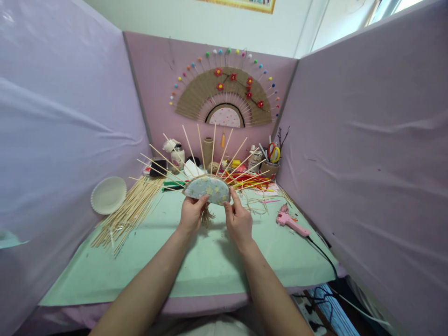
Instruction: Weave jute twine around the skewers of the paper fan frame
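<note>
Fingers (236, 199) of both hands pinch the floral half-round panel (210, 188) btwn them, held above tabletop (199, 280); long axis runs L–R, L hand (191, 216) at lower-L edge, R hand (240, 224) at R end, thin sticks (213, 149) fanning away.

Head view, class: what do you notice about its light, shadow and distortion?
In the head view, the upper-right window is brightest; in the head view, soft shadow falls on the green cloth below the right hand; in the head view, the right panel looks stretched, suggesting a wide lens.
</note>
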Available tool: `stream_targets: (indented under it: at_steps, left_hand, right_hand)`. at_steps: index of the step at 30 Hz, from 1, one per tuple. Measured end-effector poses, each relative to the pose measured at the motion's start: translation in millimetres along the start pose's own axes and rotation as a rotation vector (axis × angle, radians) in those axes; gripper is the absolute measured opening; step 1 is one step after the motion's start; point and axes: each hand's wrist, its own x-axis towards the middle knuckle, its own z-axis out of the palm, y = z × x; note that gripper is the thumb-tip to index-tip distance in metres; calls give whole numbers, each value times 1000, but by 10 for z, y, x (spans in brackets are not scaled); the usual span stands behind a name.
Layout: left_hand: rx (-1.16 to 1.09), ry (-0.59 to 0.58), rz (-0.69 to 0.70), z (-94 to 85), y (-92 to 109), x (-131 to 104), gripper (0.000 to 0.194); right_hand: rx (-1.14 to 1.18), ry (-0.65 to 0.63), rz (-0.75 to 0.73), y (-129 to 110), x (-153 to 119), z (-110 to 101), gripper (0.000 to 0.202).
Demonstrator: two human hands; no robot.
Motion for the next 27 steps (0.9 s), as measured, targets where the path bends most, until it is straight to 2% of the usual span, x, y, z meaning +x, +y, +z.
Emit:
stream_targets:
  at_steps: [11,16,27]
  left_hand:
    - [60,13,8,12,-3,-11,54]
    - [95,4,9,-37,-47,7,47]
    - [90,-25,9,-39,-62,-1,50]
  right_hand:
    - [0,-9,4,-51,22,-49,56]
    - [-7,2,-33,-96,64,-79,54]
    - [-26,5,-93,-170,145,-145,52]
